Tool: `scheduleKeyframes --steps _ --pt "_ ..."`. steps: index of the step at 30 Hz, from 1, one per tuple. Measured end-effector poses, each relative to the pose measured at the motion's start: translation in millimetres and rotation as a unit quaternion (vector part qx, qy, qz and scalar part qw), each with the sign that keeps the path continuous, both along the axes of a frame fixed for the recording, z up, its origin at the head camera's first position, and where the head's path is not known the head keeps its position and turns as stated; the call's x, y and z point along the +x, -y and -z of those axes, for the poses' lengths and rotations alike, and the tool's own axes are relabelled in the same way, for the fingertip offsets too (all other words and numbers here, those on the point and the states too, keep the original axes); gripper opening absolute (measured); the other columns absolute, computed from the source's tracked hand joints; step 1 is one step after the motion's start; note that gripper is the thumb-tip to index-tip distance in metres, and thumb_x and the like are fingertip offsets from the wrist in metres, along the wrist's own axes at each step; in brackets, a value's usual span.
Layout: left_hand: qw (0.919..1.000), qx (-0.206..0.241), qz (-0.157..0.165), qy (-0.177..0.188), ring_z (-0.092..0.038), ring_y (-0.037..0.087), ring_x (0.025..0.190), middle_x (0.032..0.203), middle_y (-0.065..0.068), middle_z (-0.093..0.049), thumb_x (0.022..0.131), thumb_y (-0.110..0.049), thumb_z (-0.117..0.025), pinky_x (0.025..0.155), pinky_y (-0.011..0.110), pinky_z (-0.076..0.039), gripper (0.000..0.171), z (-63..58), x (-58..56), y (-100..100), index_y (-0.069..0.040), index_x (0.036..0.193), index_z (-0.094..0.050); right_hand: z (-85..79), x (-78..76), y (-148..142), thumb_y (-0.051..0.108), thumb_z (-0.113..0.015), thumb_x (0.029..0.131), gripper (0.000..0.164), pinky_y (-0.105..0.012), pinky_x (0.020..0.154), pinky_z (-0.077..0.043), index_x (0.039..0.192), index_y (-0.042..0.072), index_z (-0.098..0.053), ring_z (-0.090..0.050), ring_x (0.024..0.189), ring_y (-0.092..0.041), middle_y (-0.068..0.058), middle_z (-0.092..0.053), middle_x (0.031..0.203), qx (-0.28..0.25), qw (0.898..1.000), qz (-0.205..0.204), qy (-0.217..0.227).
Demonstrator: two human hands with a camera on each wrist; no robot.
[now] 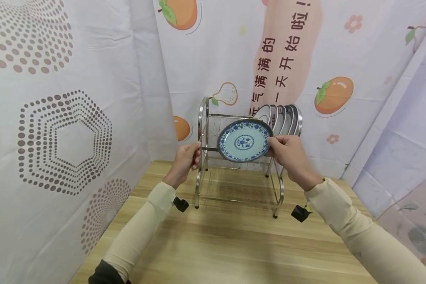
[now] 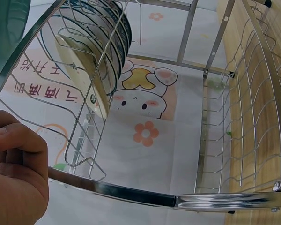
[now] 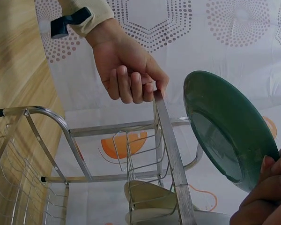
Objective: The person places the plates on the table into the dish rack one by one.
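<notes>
A round plate, pale blue with a blue floral rim and centre, is held by my right hand at its right edge. It is tilted up in front of the upper tier of a metal dish rack. Its green underside faces the right wrist camera. My left hand pinches the rack's front rail near its left end; in the right wrist view, thumb and fingers of that left hand meet on the rail. Several plates stand on edge at the upper tier's right end.
A yellowish dish leans in the upper tier beside the standing plates. Wire shelving forms the rack's lower tier. The rack stands on a wooden table, with printed curtains close behind and to the sides.
</notes>
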State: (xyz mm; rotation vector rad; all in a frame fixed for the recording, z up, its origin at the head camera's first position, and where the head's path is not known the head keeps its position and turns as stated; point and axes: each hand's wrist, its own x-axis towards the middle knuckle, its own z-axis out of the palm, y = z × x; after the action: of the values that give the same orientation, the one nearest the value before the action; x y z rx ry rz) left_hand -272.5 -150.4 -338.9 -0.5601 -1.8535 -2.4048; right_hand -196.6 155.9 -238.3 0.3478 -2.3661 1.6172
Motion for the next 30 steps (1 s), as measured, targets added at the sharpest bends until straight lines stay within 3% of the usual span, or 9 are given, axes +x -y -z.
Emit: scheduleKeyframes --steps 10,15,22,30 --pt "0.9998 0.001 -0.01 0.014 -0.04 0.009 0.042 0.055 0.0 -0.048 0.106 -0.03 -0.057 0.04 0.019 -0.035 0.042 1.8 -0.4 -1.9 -0.006 0.071 -0.052 -9.6 -20.5 -0.7 0.018 -0.053 0.099 0.037 -0.024 0.045 -0.033 0.07 -0.002 -0.062 -0.038 0.053 -0.009 -0.009 -0.06 0.066 0.068 0.996 0.048 -0.036" --pt "0.9996 -0.001 -0.012 0.024 -0.04 0.009 0.042 0.055 0.0 -0.048 0.106 -0.03 -0.058 0.04 0.021 -0.034 0.042 3.8 0.4 -1.6 -0.007 0.071 -0.052 -14.8 -22.6 5.5 0.017 -0.052 0.096 0.036 -0.028 0.046 -0.034 0.062 0.006 -0.053 -0.037 0.053 -0.013 -0.01 -0.066 0.074 0.112 0.99 0.067 -0.056" --pt "0.9998 -0.007 -0.016 0.012 -0.039 0.009 0.044 0.057 0.0 -0.048 0.105 -0.033 -0.058 0.041 0.02 -0.035 0.042 2.3 0.8 -2.2 -0.008 0.072 -0.052 -23.4 -30.9 20.8 0.016 -0.051 0.091 0.034 -0.029 0.046 -0.03 0.059 0.011 -0.042 -0.03 0.047 -0.014 0.001 -0.037 0.051 0.142 0.983 0.084 -0.084" --pt "0.9998 -0.007 -0.017 0.004 -0.038 0.009 0.042 0.055 0.0 -0.047 0.105 -0.03 -0.057 0.04 0.02 -0.034 0.042 1.1 -1.0 -1.7 -0.007 0.07 -0.052 -31.6 -46.0 34.7 0.014 -0.049 0.086 0.034 -0.028 0.045 -0.023 0.055 0.014 -0.035 -0.023 0.046 -0.012 0.004 -0.028 0.049 0.189 0.969 0.104 -0.119"
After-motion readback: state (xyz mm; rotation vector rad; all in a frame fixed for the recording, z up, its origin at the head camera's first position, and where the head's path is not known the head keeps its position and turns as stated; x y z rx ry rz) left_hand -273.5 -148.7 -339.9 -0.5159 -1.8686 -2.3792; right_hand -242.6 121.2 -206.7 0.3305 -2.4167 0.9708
